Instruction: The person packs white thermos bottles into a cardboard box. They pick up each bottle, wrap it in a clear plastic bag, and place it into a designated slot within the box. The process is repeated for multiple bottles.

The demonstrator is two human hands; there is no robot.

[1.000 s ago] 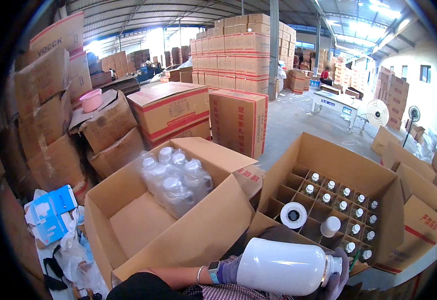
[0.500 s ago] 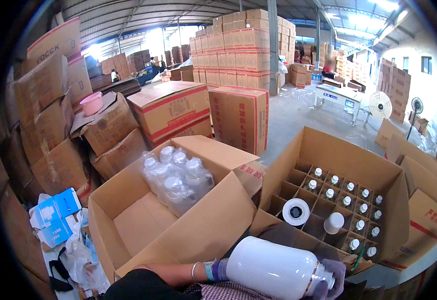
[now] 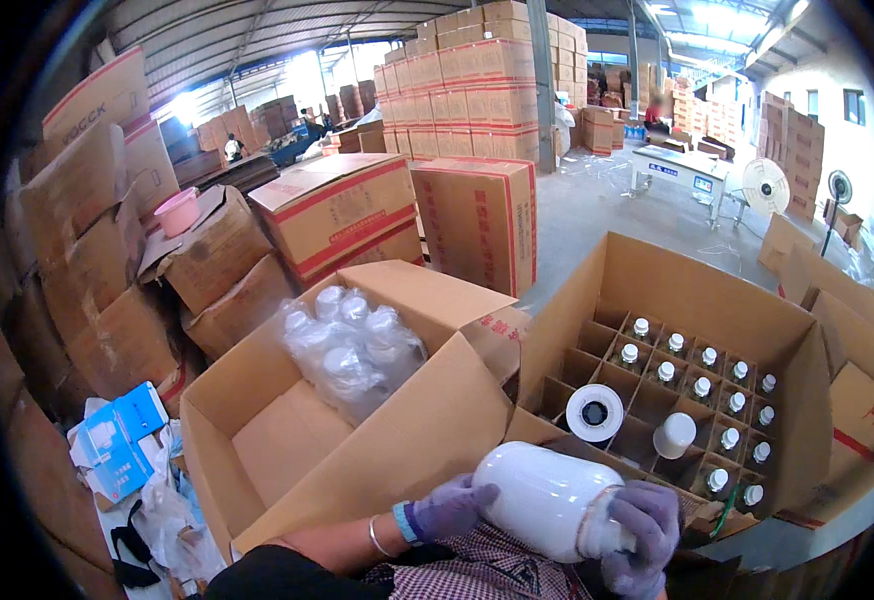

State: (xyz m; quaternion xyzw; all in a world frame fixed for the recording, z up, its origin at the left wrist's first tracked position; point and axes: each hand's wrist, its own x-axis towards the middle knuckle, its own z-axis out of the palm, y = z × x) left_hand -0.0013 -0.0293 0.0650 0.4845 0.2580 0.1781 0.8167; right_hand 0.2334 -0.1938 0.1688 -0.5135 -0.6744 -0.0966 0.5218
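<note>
I hold a large glossy white bottle [image 3: 547,498] lying on its side above my lap, its base to the left and its ringed neck to the right. My left hand [image 3: 449,508], in a purple-grey glove, grips the base end. Around the neck close the gloved fingers of my right hand [image 3: 643,535], hiding the bottle's mouth. Just beyond the bottle stands an open carton [image 3: 702,290] with cardboard dividers. In its cells are several clear bottles with white caps [image 3: 702,387], a white round part with a dark centre [image 3: 594,412] and a white cap-like cylinder [image 3: 674,436].
At the left stands another open carton [image 3: 257,450] with plastic-wrapped white-topped bottles [image 3: 352,340]. Closed cartons [image 3: 477,220] stand behind it. A blue-and-white box [image 3: 122,440] and plastic bags [image 3: 172,525] lie at the far left. Farther off are a table [image 3: 679,172] and a fan [image 3: 765,187].
The bottle has shifted slightly up and left. My left hand, earlier mostly hidden behind it, now shows at its base. More of my right hand shows around the neck.
</note>
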